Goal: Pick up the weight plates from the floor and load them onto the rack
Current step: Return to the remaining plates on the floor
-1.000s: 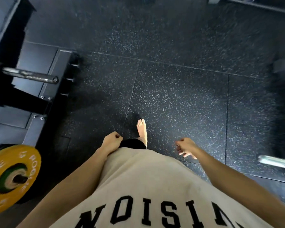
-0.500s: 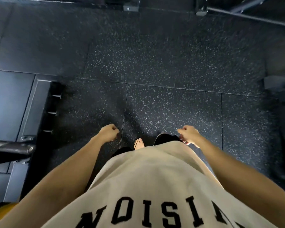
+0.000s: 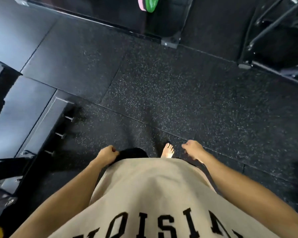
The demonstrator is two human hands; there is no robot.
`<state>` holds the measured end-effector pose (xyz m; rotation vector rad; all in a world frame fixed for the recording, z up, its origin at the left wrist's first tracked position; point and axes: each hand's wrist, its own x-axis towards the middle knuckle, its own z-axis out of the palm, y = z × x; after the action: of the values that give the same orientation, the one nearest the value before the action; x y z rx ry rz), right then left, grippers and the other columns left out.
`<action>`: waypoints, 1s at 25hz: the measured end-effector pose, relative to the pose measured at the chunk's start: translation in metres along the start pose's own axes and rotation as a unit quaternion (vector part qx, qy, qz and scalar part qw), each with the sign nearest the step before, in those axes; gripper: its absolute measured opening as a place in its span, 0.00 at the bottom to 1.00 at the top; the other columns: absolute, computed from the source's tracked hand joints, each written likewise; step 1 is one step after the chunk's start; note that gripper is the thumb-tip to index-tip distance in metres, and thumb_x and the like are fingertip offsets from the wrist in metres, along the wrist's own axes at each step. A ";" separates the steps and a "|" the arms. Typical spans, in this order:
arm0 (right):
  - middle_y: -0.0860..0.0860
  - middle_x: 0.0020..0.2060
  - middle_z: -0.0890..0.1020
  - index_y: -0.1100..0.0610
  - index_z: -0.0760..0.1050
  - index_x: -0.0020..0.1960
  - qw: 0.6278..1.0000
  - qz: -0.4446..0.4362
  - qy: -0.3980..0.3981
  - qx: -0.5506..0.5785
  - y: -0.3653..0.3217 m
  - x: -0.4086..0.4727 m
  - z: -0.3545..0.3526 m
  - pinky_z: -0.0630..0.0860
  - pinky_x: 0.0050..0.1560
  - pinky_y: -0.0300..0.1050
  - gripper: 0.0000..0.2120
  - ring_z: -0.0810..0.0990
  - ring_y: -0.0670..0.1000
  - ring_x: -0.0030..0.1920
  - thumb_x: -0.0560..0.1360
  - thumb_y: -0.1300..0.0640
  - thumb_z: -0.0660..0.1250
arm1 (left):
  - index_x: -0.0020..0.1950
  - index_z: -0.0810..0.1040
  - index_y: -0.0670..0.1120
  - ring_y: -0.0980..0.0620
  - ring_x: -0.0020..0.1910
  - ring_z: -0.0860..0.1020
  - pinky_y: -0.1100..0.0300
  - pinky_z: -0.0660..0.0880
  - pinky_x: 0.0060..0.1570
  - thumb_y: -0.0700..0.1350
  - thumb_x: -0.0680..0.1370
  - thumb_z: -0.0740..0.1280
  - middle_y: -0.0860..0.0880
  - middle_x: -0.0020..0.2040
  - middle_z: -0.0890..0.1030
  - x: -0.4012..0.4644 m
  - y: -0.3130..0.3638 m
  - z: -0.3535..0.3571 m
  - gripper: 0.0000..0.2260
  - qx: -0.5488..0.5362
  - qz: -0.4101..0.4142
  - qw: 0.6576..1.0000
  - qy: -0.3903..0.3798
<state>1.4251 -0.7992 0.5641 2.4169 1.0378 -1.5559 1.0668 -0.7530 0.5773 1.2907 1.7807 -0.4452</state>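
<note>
Speckled rubber floor (image 3: 162, 86). Left hand (image 3: 107, 154), right hand (image 3: 193, 150) loosely curled, empty. Green plate (image 3: 150, 4) beyond them; bare foot (image 3: 169, 150) risks crushing if plate slips.

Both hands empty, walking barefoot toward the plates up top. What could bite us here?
1. The bare foot has no protection if a plate slips once lifted.
2. Steel pegs jut from the platform edge at shin height beside the walking line.
3. The green plate sits half out of view, so grip planning is blind.
</note>
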 end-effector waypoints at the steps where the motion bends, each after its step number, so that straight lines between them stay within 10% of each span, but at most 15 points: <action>1: 0.53 0.33 0.78 0.56 0.71 0.37 1.000 -0.006 -0.003 -0.010 -0.019 0.015 -0.019 0.66 0.30 0.45 0.13 0.76 0.56 0.36 0.79 0.52 0.63 | 0.60 0.76 0.40 0.41 0.58 0.77 0.56 0.70 0.51 0.48 0.81 0.63 0.40 0.61 0.79 0.010 0.013 -0.013 0.14 -0.014 -0.006 1.000 0.026; 16: 0.55 0.38 0.81 0.56 0.72 0.41 0.976 -0.111 -0.052 -0.178 -0.472 0.239 -0.161 0.69 0.32 0.44 0.09 0.75 0.53 0.34 0.78 0.53 0.64 | 0.63 0.74 0.39 0.39 0.58 0.78 0.52 0.75 0.54 0.46 0.81 0.61 0.38 0.60 0.79 0.239 0.087 -0.288 0.15 -0.252 -0.103 0.961 0.041; 25: 0.54 0.46 0.83 0.56 0.77 0.51 0.911 -0.191 -0.108 -0.349 -0.768 0.354 -0.151 0.74 0.44 0.46 0.09 0.80 0.55 0.46 0.78 0.51 0.65 | 0.52 0.71 0.42 0.48 0.34 0.71 0.61 0.66 0.30 0.46 0.82 0.58 0.44 0.40 0.74 0.361 0.072 -0.450 0.08 -0.398 -0.207 0.893 0.019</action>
<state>1.1869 0.0260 0.5545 1.5905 1.7192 -1.1902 0.9048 -0.1955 0.5520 0.3462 1.9594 0.1082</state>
